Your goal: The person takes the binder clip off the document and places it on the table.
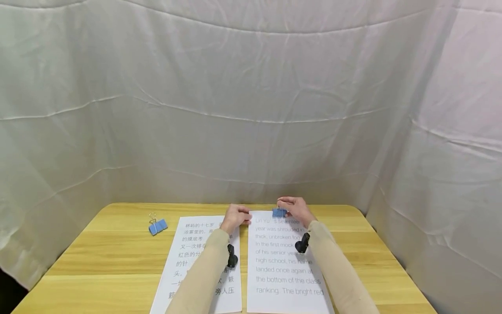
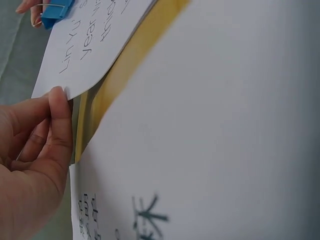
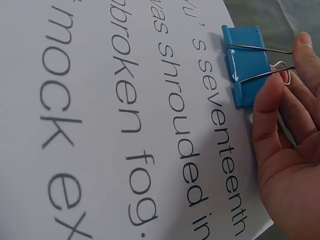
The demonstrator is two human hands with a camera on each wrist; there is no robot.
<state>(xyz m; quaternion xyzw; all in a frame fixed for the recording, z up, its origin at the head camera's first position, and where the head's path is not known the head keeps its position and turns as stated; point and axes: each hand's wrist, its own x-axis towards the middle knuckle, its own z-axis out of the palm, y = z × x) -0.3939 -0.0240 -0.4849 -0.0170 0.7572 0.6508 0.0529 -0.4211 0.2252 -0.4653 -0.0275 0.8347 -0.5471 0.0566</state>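
A stack of sheets printed in English (image 1: 288,266) lies on the right, its top end towards the curtain. At its top edge sits a blue binder clip (image 3: 247,65), its body over the paper's edge. My right hand (image 3: 292,145) holds this clip by its wire handles, thumb and fingers on either side. My left hand (image 2: 37,145) pinches the top left corner of the same stack between thumb and fingers. Under my left forearm lies a second stack, printed in Chinese (image 1: 188,253), partly hidden by the sleeve.
A second blue binder clip (image 1: 158,226) lies on the wooden table (image 1: 106,261) to the left, its handles pointing away. A narrow strip of table shows between the two stacks. A pale curtain (image 1: 235,131) hangs behind the table and along its sides.
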